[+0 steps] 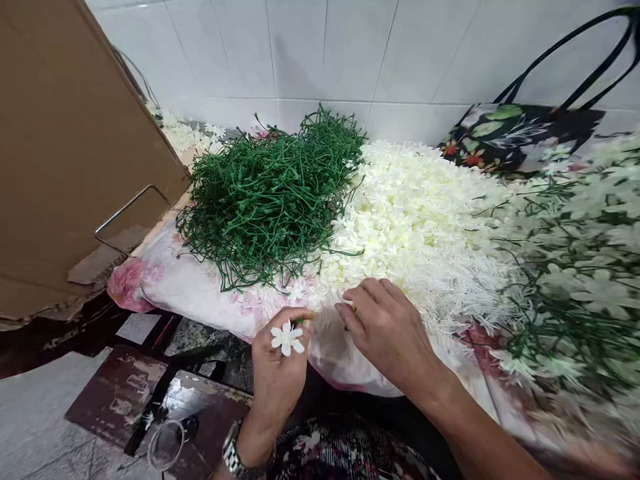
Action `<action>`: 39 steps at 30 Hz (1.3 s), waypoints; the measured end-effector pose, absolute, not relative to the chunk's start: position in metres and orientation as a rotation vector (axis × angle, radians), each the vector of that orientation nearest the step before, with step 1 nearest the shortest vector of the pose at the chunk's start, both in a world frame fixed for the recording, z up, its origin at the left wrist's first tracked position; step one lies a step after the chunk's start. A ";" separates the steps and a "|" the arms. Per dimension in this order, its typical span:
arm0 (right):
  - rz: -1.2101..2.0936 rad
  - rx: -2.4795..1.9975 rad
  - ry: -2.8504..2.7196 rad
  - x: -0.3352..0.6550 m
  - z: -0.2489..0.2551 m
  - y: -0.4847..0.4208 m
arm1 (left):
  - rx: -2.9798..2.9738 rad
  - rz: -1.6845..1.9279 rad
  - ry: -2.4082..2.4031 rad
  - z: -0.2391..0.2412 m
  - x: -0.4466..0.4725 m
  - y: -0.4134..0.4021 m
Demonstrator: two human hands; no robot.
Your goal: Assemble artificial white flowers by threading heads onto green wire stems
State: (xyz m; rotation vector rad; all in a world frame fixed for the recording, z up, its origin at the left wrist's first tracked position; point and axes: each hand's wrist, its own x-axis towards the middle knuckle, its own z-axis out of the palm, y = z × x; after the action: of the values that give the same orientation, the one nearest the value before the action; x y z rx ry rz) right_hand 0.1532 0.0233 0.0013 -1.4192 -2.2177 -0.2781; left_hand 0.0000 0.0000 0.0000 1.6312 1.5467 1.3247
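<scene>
My left hand is closed round a thin green stem with a small white artificial flower on it, held just in front of the cloth's near edge. My right hand is right beside it, fingers curled in a pinch at the edge of a large heap of white flower heads; something small sits between its fingertips, too small to name. A mound of green plastic stems lies behind and to the left of both hands. A wristwatch is on my left wrist.
The heaps lie on a pink-flowered cloth. At the right are assembled green stems bearing white flowers. A floral bag with black handles leans on the tiled wall. A big cardboard sheet stands at the left, above dark boards.
</scene>
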 end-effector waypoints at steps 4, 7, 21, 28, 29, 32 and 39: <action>-0.366 -1.505 -2.248 0.141 -0.002 0.031 | 1.845 1.323 1.553 -0.008 -0.003 0.014; -0.343 -1.500 -2.203 0.142 -0.003 0.030 | 2.012 1.115 1.618 -0.014 -0.003 0.019; 0.417 -1.170 -1.887 0.164 0.015 0.013 | 1.667 1.320 1.182 -0.005 -0.005 0.021; 0.745 -1.212 -1.854 0.164 0.026 -0.006 | 1.161 1.464 0.896 -0.008 0.008 0.016; 0.777 -1.213 -1.844 0.163 0.027 -0.008 | 1.141 1.474 0.893 -0.008 0.011 0.015; 0.834 -1.208 -1.811 0.162 0.025 -0.012 | 1.112 1.473 0.863 -0.005 0.017 0.012; 0.864 -1.077 -1.612 0.165 0.020 -0.016 | 0.880 1.440 0.868 -0.003 0.026 0.006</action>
State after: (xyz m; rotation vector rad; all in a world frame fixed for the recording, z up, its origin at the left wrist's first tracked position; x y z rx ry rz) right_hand 0.1646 -0.0157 0.0196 -1.0773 -1.6119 0.8644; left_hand 0.0259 0.0061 -0.0027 0.8798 0.8679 1.4405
